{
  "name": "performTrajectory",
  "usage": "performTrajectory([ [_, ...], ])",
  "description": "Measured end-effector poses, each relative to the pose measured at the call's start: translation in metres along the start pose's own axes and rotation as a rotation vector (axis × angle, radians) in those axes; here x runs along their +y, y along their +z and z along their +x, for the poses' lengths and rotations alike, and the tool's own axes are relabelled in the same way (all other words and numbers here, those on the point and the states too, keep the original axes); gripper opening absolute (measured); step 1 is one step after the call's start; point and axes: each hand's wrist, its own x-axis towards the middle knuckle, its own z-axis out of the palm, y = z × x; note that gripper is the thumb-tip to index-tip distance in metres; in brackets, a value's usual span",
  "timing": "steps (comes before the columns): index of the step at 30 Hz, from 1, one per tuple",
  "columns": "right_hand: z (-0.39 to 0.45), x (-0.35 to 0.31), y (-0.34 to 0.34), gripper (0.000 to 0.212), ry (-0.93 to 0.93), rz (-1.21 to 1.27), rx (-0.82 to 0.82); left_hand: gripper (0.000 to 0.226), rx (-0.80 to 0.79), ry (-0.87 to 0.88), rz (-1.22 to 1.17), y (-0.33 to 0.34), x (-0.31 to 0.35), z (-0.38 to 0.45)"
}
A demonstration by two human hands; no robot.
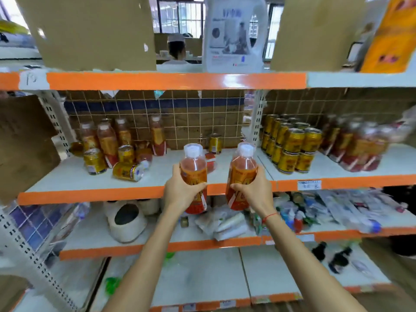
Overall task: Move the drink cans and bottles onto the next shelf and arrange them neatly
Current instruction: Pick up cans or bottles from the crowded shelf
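Mid-transfer: left hand (180, 190) and right hand (253, 190) each grip an orange plastic white-capped bottle (194, 167); next, set both beside stacked gold cans (292, 149).

scene evenly, brightly lit; daylight admitted through rear windows (180, 16); shadows soft. edges bowed by wide-angle lens; right side smeared by motion blur.

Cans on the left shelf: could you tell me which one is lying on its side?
The gold can nearest the shelf's front edge, left of the left hand. It lies flat; the cans behind it stand upright.
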Motion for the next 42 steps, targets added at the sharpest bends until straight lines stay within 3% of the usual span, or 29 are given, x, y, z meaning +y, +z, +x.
performTrajectory([
  [4,0.004,0.039,-0.073,0.075,0.03,-0.01,0.091,0.072,-0.091,0.086,-0.067,0.063,0.043,-0.012],
  [11,0.019,0.109,-0.215,0.066,0.05,-0.076,0.205,0.075,-0.242,0.14,-0.146,0.195,0.136,-0.049],
  [18,0.037,0.172,-0.323,0.074,0.082,-0.138,0.253,0.079,-0.297,0.176,-0.19,0.299,0.209,-0.083],
  [27,0.077,0.227,-0.4,0.067,0.163,-0.112,0.335,0.071,-0.355,0.231,-0.141,0.399,0.268,-0.08],
  [42,0.183,0.3,-0.485,0.071,0.21,-0.128,0.465,0.078,-0.399,0.342,-0.173,0.547,0.345,-0.016],
])
